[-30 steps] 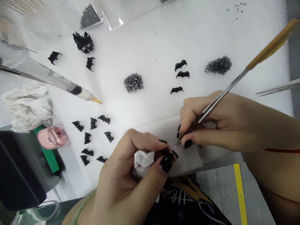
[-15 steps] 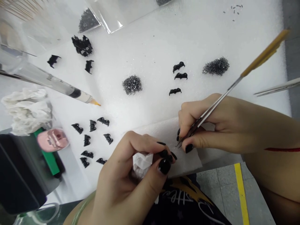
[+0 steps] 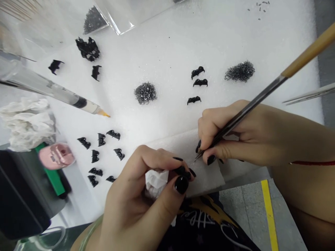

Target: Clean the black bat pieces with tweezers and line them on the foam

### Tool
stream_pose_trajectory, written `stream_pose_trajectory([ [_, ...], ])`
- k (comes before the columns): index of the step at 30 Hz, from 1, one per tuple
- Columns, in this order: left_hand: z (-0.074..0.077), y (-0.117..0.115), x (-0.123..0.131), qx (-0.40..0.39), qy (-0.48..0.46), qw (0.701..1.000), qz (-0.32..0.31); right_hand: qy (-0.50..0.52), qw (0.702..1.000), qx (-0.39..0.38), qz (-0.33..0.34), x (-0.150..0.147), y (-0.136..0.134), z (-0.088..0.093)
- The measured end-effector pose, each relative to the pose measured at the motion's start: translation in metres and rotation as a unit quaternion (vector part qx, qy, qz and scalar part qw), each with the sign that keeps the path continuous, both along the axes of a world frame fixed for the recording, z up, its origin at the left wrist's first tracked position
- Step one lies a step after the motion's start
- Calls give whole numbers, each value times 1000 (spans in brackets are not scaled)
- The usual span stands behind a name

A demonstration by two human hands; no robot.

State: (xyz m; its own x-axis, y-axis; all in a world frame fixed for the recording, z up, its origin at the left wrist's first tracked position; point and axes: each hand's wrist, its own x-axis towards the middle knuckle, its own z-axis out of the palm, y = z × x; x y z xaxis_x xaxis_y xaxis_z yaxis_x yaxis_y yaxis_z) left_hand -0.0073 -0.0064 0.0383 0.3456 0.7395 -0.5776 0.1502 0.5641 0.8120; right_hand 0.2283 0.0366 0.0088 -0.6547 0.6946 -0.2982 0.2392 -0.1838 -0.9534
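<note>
My left hand [image 3: 154,188] is closed around a crumpled white tissue [image 3: 156,180]. Between its thumb and fingertips is a small black piece [image 3: 186,173], mostly hidden and hard to separate from the black nails. My right hand [image 3: 222,139] pinches slim metal tweezers [image 3: 251,104] with a tan-covered rear end. Their tip is close together, beside a tiny speck [image 3: 195,160] on a white foam sheet [image 3: 209,177]; whether it grips the speck I cannot tell. Three black bat-shaped pieces [image 3: 200,82] lie beyond the right hand.
Two heaps of tiny dark shiny bits [image 3: 145,93] lie on the white foam surface [image 3: 167,115]. Several more black pieces [image 3: 101,139] are spread at left. A syringe [image 3: 81,101] points inward there, near a pink object [image 3: 56,156]. Other tweezers [image 3: 309,94] rest at right.
The tweezers have rolled in my right hand, and their tips, apart before, now look closed together at the sheet. My left hand keeps its hold. The whole view has shifted slightly.
</note>
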Motion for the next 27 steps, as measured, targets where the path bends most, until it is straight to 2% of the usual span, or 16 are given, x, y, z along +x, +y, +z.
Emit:
stream_pose_trajectory([
  [3,-1,-1,-1,3,0,1000,-11,16,1000,-7,-4,0,0,0],
  [9,1,-2,4,2,9,999,31,41,999,8,-10,0,-1,-4],
  [22,2,-2,2,19,19,1000,15,28,1000,-3,6,1,2,-3],
  [27,-1,-1,-1,30,6,999,-14,34,999,13,-1,1,1,-5],
])
